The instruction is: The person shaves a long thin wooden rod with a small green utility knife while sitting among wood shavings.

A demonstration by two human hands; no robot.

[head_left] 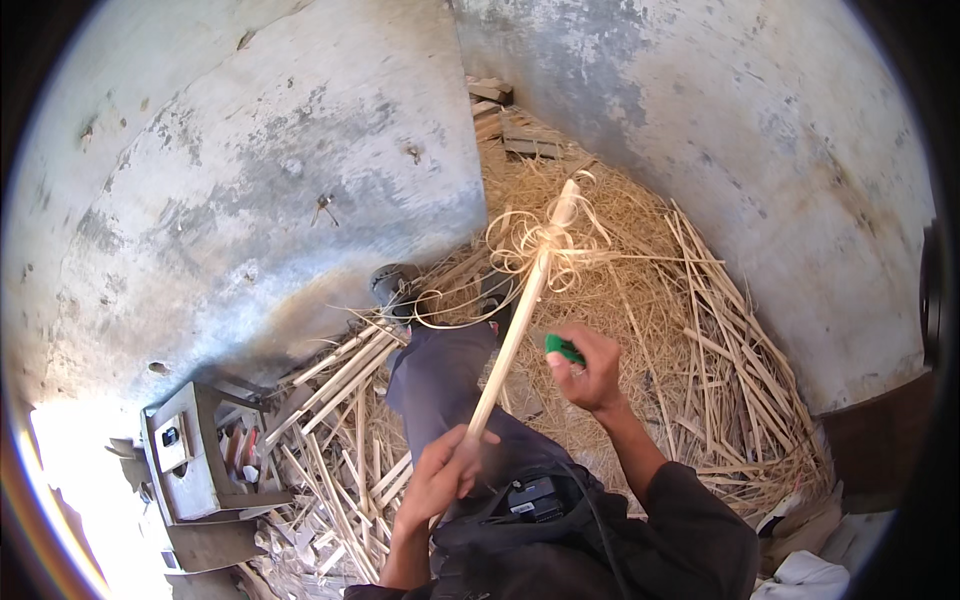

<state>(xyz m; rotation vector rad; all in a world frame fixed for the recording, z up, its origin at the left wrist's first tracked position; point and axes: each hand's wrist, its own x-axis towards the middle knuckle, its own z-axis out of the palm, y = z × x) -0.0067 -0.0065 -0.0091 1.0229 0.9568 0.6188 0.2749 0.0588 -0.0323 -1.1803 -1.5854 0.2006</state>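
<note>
A long pale wooden stick (510, 355) slants up and away from my lap, its near end gripped by my left hand (447, 470). Thin curled shavings (555, 245) cluster around the stick close to its far tip. My right hand (592, 372) is raised to the right of the stick, apart from it. Its fingers are closed around a small green object (565, 349); most of that object is hidden, so its kind does not show.
Loose straw-like shavings (600, 200) cover the floor. Long thin sticks (730, 370) are heaped at the right, and more sticks (345, 385) at the left. A worn wooden box (190, 455) stands at the far left. Scuffed walls (300, 150) enclose the corner.
</note>
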